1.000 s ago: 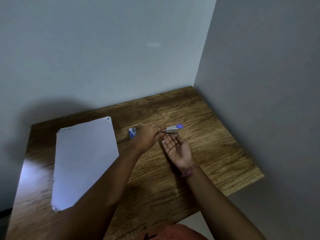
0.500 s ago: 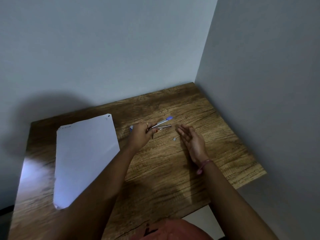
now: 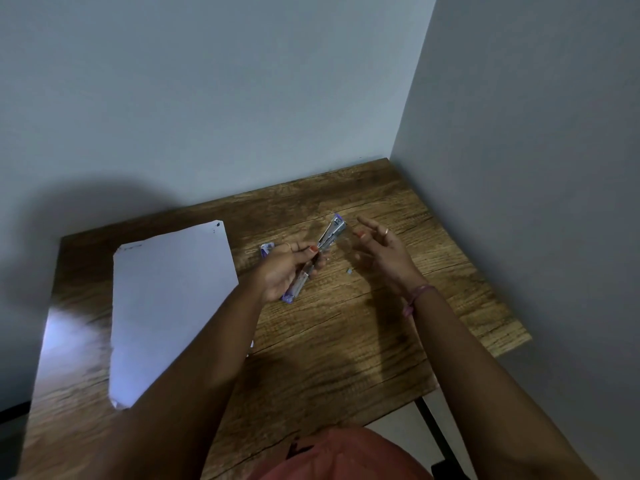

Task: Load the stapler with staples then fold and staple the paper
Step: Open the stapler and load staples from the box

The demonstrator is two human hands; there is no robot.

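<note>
My left hand (image 3: pixel 284 271) grips a small metal stapler (image 3: pixel 331 233) with purple ends, swung wide open so one arm points up and away and the other runs down past my palm. To its right, my right hand (image 3: pixel 382 252) hovers with fingers spread and nothing in them, fingertips close to the stapler's upper end. A small strip of staples (image 3: pixel 350 270) lies on the wood between my hands. The staple box (image 3: pixel 267 249), blue and white, peeks out behind my left hand. A white sheet of paper (image 3: pixel 166 299) lies flat at the left.
The wooden table (image 3: pixel 346 341) sits in a corner, with grey walls behind and on the right. Its right edge drops off near my right forearm. A black table leg (image 3: pixel 436 441) shows below.
The stapler has been swung wide open in my left hand and turned more upright. My right hand rose from the table toward the stapler's upper end. The staple strip still lies on the wood.
</note>
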